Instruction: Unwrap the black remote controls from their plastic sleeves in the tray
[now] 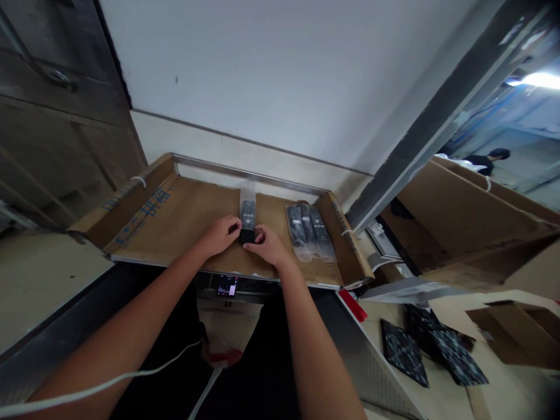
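At the upper left of the frame stands a metal door (83,87). Rightward, cardboard lines the desk (196,204). The left hand (222,234) pinches the left edge of a dark remote (248,216), upright at the frame's centre, partly in a clear sleeve; the right hand (268,245) grips its lower right. Right of centre lie sleeved remotes (308,230); far right, a cardboard box (472,227).

Left of the white wall (262,70) stands a door (91,93), to the right a cardboard box (481,216) and black patterned pieces (455,350).
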`<state>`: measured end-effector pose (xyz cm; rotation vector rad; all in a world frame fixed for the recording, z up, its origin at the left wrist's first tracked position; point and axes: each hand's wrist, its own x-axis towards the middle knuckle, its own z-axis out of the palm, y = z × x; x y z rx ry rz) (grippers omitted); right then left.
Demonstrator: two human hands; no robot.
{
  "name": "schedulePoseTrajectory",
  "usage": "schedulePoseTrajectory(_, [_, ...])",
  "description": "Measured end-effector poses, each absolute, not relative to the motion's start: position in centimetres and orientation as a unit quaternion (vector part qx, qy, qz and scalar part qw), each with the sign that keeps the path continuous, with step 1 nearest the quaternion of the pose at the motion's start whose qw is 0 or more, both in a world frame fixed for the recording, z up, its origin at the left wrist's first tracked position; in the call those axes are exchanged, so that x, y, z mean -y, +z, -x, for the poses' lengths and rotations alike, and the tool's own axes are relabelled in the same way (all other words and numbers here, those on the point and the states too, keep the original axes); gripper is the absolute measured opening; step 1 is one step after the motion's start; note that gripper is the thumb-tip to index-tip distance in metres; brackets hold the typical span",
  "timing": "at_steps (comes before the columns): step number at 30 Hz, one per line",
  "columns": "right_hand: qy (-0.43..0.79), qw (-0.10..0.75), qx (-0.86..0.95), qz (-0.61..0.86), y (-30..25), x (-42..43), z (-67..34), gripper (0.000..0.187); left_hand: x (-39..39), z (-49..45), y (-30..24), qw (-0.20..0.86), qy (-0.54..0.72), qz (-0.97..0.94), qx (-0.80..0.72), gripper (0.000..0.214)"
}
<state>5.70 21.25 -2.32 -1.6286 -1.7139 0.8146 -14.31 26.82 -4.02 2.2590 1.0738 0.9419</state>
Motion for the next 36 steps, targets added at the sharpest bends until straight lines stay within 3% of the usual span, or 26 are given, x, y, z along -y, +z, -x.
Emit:
schedulePoseTrajectory(8, [0.211, 0.358, 0.654, 0.633, -3.1, -21.4, -4.1, 0.027, -26.5, 14.5, -3.5, 0.231, 0.321, -0.841, -0.37, 0.012])
schedulePoseTrajectory(13, [0.141, 0.378, 0.658, 0.636, -3.0, -21.8, -3.6, 0.033, -26.4, 14.6, -3.3, 0.231, 0.313, -0.851, -0.353, 0.009])
schedulePoseTrajectory(26, [0.126, 0.323, 0.641, 0.684, -2.5, -22.4, -3.0, 0.01, -26.3, 14.4, -3.3, 0.211, 0.309, -0.859, -0.35, 0.008])
schedulePoseTrajectory(36, [0.094, 0.272, 0.609, 0.739, -1.7, -23.9, -2.2, 0.018, -26.0, 14.0, -3.1, 0.192, 0.299, -0.873, -0.333, 0.007])
